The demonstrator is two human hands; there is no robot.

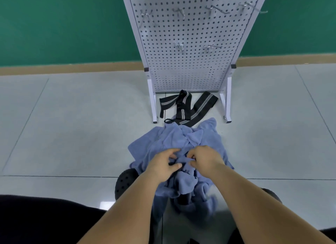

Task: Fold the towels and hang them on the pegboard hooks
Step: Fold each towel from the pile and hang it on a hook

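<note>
A crumpled blue towel (163, 140) lies bunched on the tiled floor in front of me. My left hand (164, 164) and my right hand (203, 157) sit close together on its middle, each pinching a fold of the cloth. Behind it a dark grey strap-like towel with pale stripes (183, 105) lies sprawled at the foot of the white pegboard stand (189, 71). Several bare metal hooks (179, 46) stick out of the board in two rows.
The pegboard stand's two white legs (153, 105) rest on the floor on either side of the dark towel. A green wall with a tan skirting runs behind. My black shoe (125, 182) shows beside the blue towel.
</note>
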